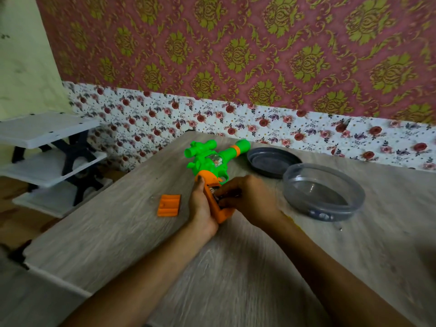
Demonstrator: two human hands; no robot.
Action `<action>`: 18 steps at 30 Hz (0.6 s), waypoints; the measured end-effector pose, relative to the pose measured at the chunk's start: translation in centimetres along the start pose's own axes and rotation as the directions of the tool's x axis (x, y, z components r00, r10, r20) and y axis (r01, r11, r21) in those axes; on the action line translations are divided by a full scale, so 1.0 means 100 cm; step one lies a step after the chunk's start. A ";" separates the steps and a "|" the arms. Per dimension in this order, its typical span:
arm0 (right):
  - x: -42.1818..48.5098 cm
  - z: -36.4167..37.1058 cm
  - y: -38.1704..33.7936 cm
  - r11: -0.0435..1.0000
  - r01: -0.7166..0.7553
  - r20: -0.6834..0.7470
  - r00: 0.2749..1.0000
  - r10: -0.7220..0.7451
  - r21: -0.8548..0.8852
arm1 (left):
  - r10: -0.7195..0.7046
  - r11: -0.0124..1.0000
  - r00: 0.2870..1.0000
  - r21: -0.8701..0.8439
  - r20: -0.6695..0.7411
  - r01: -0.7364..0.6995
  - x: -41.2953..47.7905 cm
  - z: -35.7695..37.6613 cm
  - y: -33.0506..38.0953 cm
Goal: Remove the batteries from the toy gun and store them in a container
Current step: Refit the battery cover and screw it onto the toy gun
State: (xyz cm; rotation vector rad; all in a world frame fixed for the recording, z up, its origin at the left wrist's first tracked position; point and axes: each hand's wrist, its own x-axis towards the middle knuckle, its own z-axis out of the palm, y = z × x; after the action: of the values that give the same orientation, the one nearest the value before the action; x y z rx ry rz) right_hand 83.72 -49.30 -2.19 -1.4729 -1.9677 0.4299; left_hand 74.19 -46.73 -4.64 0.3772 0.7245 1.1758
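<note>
Toy gun lies mid-table, grip nearest: left hand wraps the orange grip, right hand curls its fingers into the open battery bay (cannot tell whether they pinch anything); orange cover lies left, clear container right.

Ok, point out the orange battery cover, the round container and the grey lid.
orange battery cover [169, 206]: head view, its ribbed top.
round container [335, 212]: head view, near wall.
grey lid [271, 162]: head view, its centre.
</note>
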 end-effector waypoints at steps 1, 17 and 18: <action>0.001 0.000 0.000 1.000 0.012 0.018 1.000 -0.012 0.000 | 0.001 1.000 1.000 -0.006 -0.004 -0.001 0.000 0.000 0.000; 0.011 -0.028 0.009 0.988 0.024 -0.118 0.992 -0.043 -0.155 | 0.036 0.998 0.997 -0.044 -0.065 -0.039 0.000 0.000 0.000; 0.009 -0.047 0.017 0.966 -0.042 -0.115 0.993 0.013 -0.254 | 0.039 0.998 0.996 -0.042 -0.084 -0.043 0.001 0.001 -0.001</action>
State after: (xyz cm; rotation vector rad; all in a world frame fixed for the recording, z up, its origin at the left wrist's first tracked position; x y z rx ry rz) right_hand 87.93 -48.40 0.52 -1.6460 -1.9703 0.1018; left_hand 74.32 -46.67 -4.68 0.3088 0.7646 1.2500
